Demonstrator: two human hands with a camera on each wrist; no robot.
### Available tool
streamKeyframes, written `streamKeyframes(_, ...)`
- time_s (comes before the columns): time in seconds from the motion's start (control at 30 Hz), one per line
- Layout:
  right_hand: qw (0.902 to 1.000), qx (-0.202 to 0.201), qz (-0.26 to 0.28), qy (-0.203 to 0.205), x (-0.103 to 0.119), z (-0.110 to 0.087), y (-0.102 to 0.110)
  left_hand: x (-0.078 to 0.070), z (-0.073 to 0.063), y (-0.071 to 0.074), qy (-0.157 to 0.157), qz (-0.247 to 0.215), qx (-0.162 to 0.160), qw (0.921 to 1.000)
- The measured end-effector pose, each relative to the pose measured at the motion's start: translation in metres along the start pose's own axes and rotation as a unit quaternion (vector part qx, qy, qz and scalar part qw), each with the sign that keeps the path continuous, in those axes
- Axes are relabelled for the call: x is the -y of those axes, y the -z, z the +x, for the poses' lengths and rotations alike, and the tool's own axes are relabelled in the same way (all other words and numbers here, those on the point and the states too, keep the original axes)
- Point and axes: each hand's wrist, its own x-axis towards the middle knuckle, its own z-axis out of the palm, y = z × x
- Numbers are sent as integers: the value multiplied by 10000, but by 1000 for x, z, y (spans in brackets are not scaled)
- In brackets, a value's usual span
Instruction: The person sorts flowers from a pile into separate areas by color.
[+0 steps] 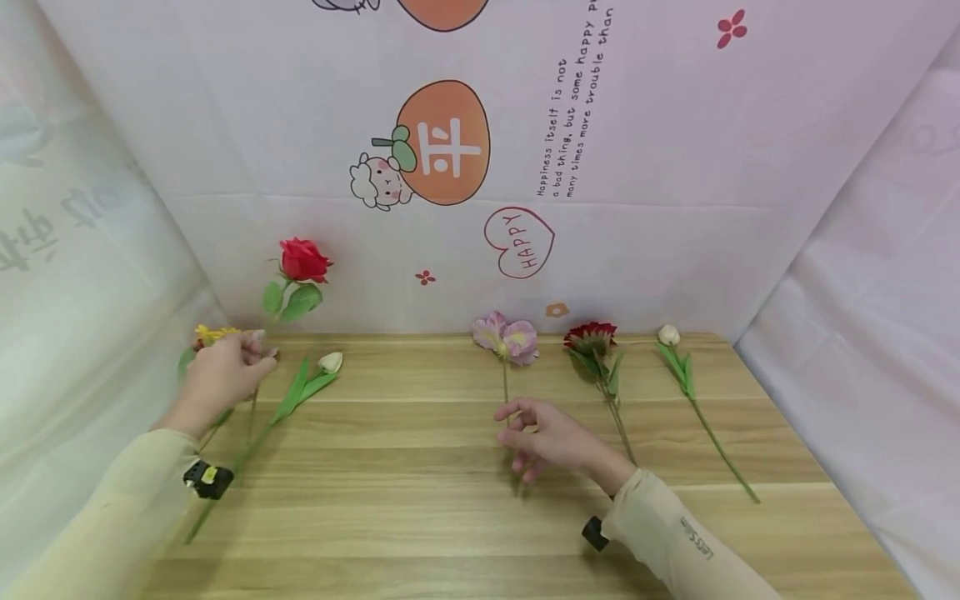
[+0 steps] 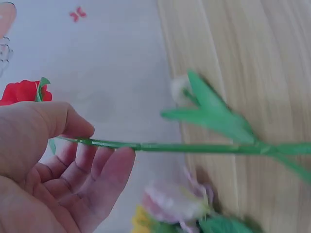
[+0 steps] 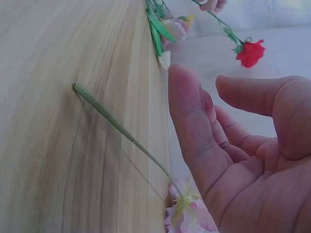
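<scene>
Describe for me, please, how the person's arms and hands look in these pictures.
The left hand and right hand are bare, without gloves. Both arms wear long cream sleeves: the left sleeve and the right sleeve, with small dark lettering. A small black device sits at each wrist; the left device has a yellowish patch.

Head view is bright, diffusely lit; shadows on the wooden tabletop (image 1: 420,525) are faint. Left wrist view is dimmer, bluish; white tulip (image 2: 218,120) and pink blossom (image 2: 172,203) are blurred. Right wrist view is dim; the green stem (image 3: 118,125) casts a thin shadow.
</scene>
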Motion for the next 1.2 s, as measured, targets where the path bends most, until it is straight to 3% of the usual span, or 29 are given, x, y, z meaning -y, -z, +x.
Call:
streamKeyframes(0.1, 10000, 11, -23, 19, 1, 0, 0, -14, 0, -5, 209, -744, 371, 9963)
streamKeyframes(0.2, 10000, 35, -4, 52, 1, 1, -1, -25, -1, -11, 395, -1511, 709, 9852)
streamKeyframes(0.53, 9998, 126, 27, 130, 3, 5, -10, -51, 3, -43, 801, -3257, 1401, 9316)
streamKeyframes(0.67, 9996, 212, 16, 176, 5, 10, -20, -62, 5, -56, 789, -3736, 1597, 9103)
streamKeyframes(0.77, 9992, 294, -53, 255, 9, 16, -30, -69, 6, -68, 724, -3951, 1728, 8994)
streamKeyframes(0.93, 9981, 481, 59, 372, 16, 26, -50, -84, 5, -84, 681, -4054, 1906, 8915)
streamKeyframes(1.2, 9965, 680, 315, 365, 21, 39, -74, -104, 5, -110, 768, -4384, 1837, 8765)
